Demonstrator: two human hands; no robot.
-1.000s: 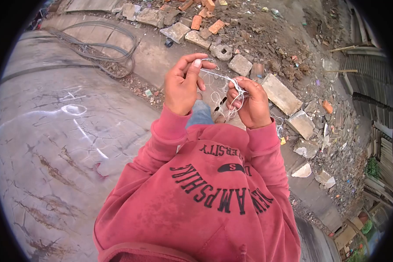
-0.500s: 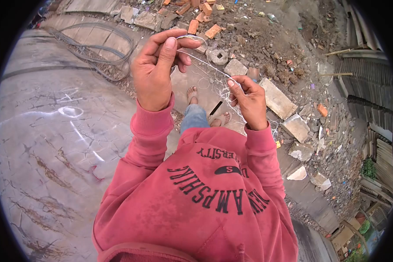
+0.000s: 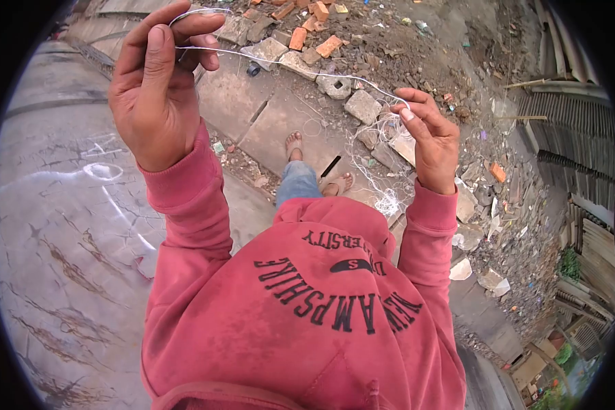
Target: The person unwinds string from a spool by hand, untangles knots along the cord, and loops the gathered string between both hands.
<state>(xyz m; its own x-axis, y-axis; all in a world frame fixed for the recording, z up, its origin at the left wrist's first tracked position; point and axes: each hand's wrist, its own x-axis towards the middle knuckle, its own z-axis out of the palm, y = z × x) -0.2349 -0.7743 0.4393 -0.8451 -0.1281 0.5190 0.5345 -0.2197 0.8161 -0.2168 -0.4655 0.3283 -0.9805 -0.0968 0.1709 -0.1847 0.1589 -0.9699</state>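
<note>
A thin white string (image 3: 306, 69) runs between my two hands with a slight sag. My left hand (image 3: 156, 102), raised at the upper left, is closed on one part of it with thumb and fingers, and a short free end curls past the fingertips. My right hand (image 3: 432, 140) pinches the string between thumb and forefinger at the right. More of the string lies below in a loose white tangle (image 3: 387, 202) on the ground, beside my feet and partly behind my right hand.
Broken concrete blocks (image 3: 363, 107) and orange bricks (image 3: 329, 46) lie ahead and to the right. My sandalled foot (image 3: 294, 145) stands on concrete slabs (image 3: 236, 102). A cracked grey surface (image 3: 68, 260) with white markings is at left; stacked corrugated sheets (image 3: 560, 116) stand far right.
My hands have moved apart, the left going up and left, the right going right and slightly up. A longer stretch of string now spans between them.
</note>
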